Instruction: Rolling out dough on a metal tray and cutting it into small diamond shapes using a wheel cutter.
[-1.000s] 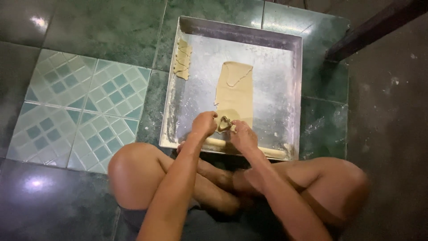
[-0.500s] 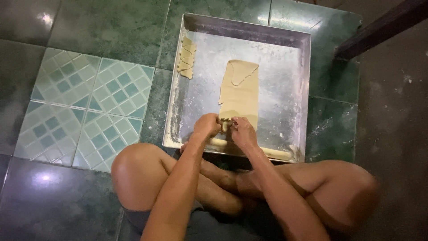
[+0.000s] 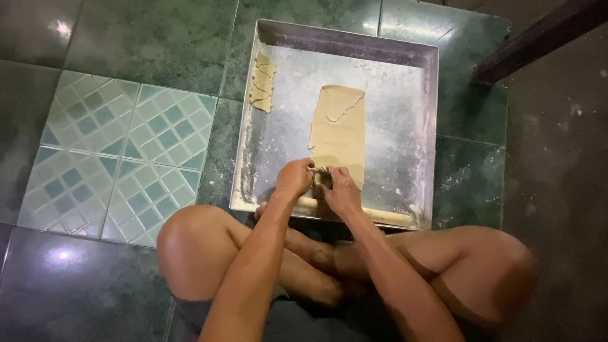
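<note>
Seated cross-legged on the tiled floor (image 3: 126, 158), knees at lower centre of frame. Large square metal tray (image 3: 418, 82) sits on the floor directly ahead of me, filling the upper middle of frame; its surface is dusted with flour.

Dough sheet (image 3: 342, 133): long pale rectangle, lying flat in the middle of the tray, running from upper centre down toward my hands. A cut line shows near its far end.

Left hand (image 3: 294, 178): fingers curled closed, pinching the near end of the dough sheet. Right hand (image 3: 341, 190): likewise curled, gripping the same near end just beside the left. Both hands meet at centre of frame, touching or nearly touching; the dough piece (image 3: 320, 177) between them looks folded or rolled, exact shape not resolvable.

Rolling pin (image 3: 380, 216): pale wooden cylinder lying along the tray's near edge, partly under my hands and wrists.

Shaped dough pieces (image 3: 262, 81): small stack in a row against the tray's left wall, upper left of the tray, well apart from the sheet.

Dark wooden beam (image 3: 538, 38) crosses the upper right corner.
</note>
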